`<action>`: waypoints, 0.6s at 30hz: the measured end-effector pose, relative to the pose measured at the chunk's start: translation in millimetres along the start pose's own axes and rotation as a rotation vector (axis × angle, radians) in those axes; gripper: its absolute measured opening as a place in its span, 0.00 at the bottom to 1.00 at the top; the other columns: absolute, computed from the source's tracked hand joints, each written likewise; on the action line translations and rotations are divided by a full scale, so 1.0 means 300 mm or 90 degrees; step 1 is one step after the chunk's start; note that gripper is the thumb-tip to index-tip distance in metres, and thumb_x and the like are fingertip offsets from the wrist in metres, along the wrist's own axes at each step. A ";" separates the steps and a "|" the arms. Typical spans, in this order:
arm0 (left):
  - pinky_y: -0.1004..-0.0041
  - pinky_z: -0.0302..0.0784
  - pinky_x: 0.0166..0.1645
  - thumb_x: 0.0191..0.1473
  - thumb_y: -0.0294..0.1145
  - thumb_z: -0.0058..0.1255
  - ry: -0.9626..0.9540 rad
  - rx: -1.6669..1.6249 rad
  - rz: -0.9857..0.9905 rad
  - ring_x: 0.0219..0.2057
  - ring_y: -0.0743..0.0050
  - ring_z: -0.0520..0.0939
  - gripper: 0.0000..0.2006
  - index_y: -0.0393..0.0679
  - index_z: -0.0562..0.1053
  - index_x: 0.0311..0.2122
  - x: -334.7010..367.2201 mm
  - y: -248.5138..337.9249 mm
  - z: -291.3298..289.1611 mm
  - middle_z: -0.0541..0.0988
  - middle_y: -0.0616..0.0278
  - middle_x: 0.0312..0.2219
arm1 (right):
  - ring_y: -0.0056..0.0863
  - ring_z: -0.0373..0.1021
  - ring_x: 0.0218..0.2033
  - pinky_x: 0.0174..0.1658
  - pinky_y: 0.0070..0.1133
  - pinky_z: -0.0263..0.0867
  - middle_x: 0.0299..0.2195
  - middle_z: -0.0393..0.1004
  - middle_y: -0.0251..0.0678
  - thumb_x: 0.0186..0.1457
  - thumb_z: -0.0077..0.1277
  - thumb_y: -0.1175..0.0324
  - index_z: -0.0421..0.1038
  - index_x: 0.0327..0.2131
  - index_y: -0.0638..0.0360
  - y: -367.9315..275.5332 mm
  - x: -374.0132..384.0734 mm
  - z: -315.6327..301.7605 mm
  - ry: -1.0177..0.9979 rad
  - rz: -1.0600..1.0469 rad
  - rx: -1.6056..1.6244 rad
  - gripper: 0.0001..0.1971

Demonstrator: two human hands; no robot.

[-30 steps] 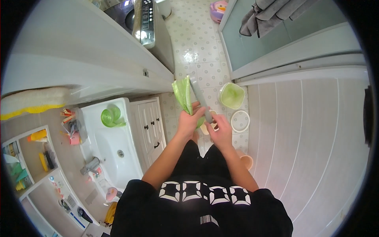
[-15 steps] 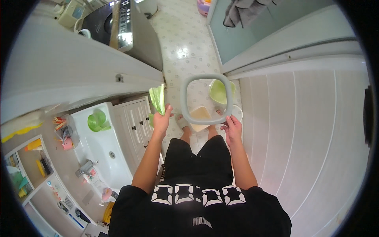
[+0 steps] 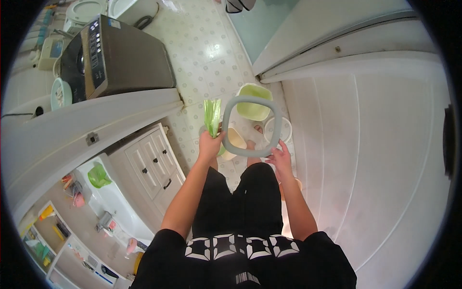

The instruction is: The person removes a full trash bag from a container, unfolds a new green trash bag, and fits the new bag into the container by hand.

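Observation:
A folded green plastic bag [image 3: 212, 118] stands up out of my left hand [image 3: 210, 144], whose fingers are closed round its lower end. This hand is right at the left side of a grey ring [image 3: 277, 126] shaped like a rounded square; whether it also grips the ring is hard to tell. My right hand [image 3: 282, 161] pinches the ring's lower right corner. Through and behind the ring, a light green bin [image 3: 252, 110] and a beige bin [image 3: 236, 142] stand on the floor by my feet.
A white round bucket [image 3: 285, 130] stands against the panelled wall on the right. To the left are a white cabinet [image 3: 154, 156] and a sink [image 3: 115, 202] with a green bag [image 3: 98, 176] in it. A washing machine [image 3: 134, 55] stands beyond the door frame.
My left hand has brought the green bag rightward to the ring's left side. My right hand keeps hold of the ring, which has tilted a little. The view has shifted and turned.

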State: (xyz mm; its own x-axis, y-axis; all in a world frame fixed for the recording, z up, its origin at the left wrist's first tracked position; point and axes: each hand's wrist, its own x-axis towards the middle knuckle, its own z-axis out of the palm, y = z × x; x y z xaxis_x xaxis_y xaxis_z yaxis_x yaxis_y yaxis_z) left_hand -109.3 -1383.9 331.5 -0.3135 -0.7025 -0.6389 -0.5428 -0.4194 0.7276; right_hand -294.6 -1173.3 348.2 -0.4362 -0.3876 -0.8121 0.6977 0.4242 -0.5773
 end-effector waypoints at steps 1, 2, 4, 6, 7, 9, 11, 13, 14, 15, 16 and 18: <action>0.72 0.75 0.41 0.55 0.29 0.58 -0.001 0.036 -0.013 0.33 0.76 0.80 0.20 0.39 0.75 0.53 0.036 -0.002 0.053 0.83 0.60 0.35 | 0.23 0.74 0.33 0.33 0.22 0.74 0.39 0.76 0.36 0.63 0.51 0.69 0.61 0.59 0.62 0.023 0.061 -0.046 0.037 0.007 0.013 0.22; 0.70 0.76 0.41 0.55 0.30 0.58 -0.004 0.071 -0.026 0.33 0.74 0.81 0.19 0.41 0.76 0.53 0.069 -0.009 0.101 0.84 0.59 0.35 | 0.22 0.73 0.31 0.31 0.21 0.73 0.36 0.76 0.36 0.62 0.52 0.68 0.67 0.54 0.63 0.101 0.154 -0.106 0.085 -0.047 -0.016 0.19; 0.68 0.76 0.41 0.54 0.32 0.58 0.002 0.095 -0.019 0.34 0.65 0.82 0.17 0.40 0.77 0.49 0.165 -0.061 0.161 0.84 0.54 0.34 | 0.21 0.73 0.29 0.31 0.20 0.72 0.34 0.76 0.35 0.61 0.53 0.68 0.70 0.51 0.63 0.182 0.314 -0.159 0.126 -0.056 -0.116 0.16; 0.66 0.76 0.41 0.54 0.33 0.57 -0.001 0.118 -0.016 0.34 0.56 0.84 0.15 0.38 0.78 0.46 0.279 -0.153 0.220 0.83 0.49 0.32 | 0.20 0.71 0.26 0.30 0.18 0.70 0.29 0.76 0.33 0.60 0.54 0.68 0.75 0.44 0.65 0.263 0.480 -0.203 0.177 -0.104 -0.241 0.12; 0.63 0.75 0.40 0.54 0.34 0.57 0.007 0.143 -0.007 0.34 0.50 0.83 0.14 0.37 0.78 0.43 0.347 -0.208 0.248 0.82 0.45 0.31 | 0.20 0.71 0.26 0.30 0.18 0.70 0.29 0.76 0.33 0.60 0.54 0.68 0.75 0.44 0.65 0.292 0.566 -0.212 0.185 -0.093 -0.240 0.12; 0.60 0.75 0.39 0.54 0.36 0.57 0.003 0.171 -0.008 0.34 0.44 0.82 0.14 0.36 0.78 0.41 0.487 -0.327 0.314 0.81 0.42 0.30 | 0.22 0.74 0.28 0.31 0.20 0.70 0.30 0.79 0.37 0.58 0.56 0.67 0.76 0.43 0.68 0.354 0.744 -0.238 0.195 -0.171 -0.355 0.14; 0.56 0.74 0.39 0.53 0.38 0.56 0.008 0.272 0.015 0.35 0.36 0.80 0.15 0.34 0.78 0.36 0.627 -0.444 0.355 0.80 0.38 0.30 | 0.22 0.73 0.27 0.31 0.20 0.68 0.29 0.79 0.36 0.57 0.56 0.68 0.76 0.42 0.68 0.395 0.899 -0.219 0.217 -0.162 -0.335 0.13; 0.54 0.74 0.39 0.53 0.39 0.56 -0.002 0.293 -0.022 0.35 0.35 0.79 0.15 0.34 0.77 0.35 0.724 -0.504 0.408 0.79 0.38 0.30 | 0.22 0.73 0.27 0.31 0.20 0.69 0.31 0.79 0.37 0.56 0.56 0.69 0.76 0.43 0.68 0.428 1.015 -0.217 0.226 -0.131 -0.277 0.14; 0.53 0.73 0.39 0.53 0.40 0.55 -0.001 0.308 -0.041 0.36 0.34 0.79 0.16 0.33 0.77 0.34 0.762 -0.519 0.437 0.79 0.38 0.30 | 0.22 0.73 0.27 0.31 0.20 0.69 0.31 0.79 0.37 0.56 0.56 0.69 0.76 0.43 0.68 0.444 1.060 -0.225 0.234 -0.115 -0.282 0.14; 0.53 0.73 0.39 0.53 0.40 0.55 -0.009 0.314 -0.050 0.36 0.34 0.79 0.16 0.33 0.77 0.34 0.800 -0.543 0.453 0.79 0.38 0.30 | 0.22 0.73 0.27 0.31 0.20 0.69 0.32 0.79 0.37 0.56 0.57 0.69 0.76 0.43 0.68 0.456 1.106 -0.216 0.238 -0.093 -0.264 0.14; 0.53 0.74 0.40 0.53 0.40 0.55 -0.001 0.319 -0.046 0.36 0.35 0.79 0.16 0.34 0.77 0.34 0.839 -0.564 0.470 0.80 0.39 0.30 | 0.21 0.73 0.27 0.31 0.20 0.69 0.32 0.79 0.38 0.56 0.57 0.69 0.76 0.43 0.69 0.467 1.149 -0.217 0.242 -0.077 -0.247 0.14; 0.52 0.74 0.40 0.53 0.39 0.55 0.005 0.328 -0.048 0.36 0.35 0.79 0.15 0.34 0.77 0.34 0.905 -0.609 0.491 0.80 0.39 0.30 | 0.21 0.73 0.28 0.31 0.20 0.70 0.33 0.79 0.38 0.56 0.57 0.69 0.76 0.43 0.69 0.493 1.208 -0.214 0.244 -0.076 -0.253 0.14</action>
State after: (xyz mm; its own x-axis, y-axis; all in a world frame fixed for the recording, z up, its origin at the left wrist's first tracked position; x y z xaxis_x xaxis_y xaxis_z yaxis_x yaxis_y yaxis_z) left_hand -210.1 -1413.3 -11.5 -0.2532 -0.6864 -0.6817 -0.8773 -0.1340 0.4609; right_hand -386.0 -1198.7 -37.0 -0.7259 -0.1590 -0.6691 0.3952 0.6998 -0.5951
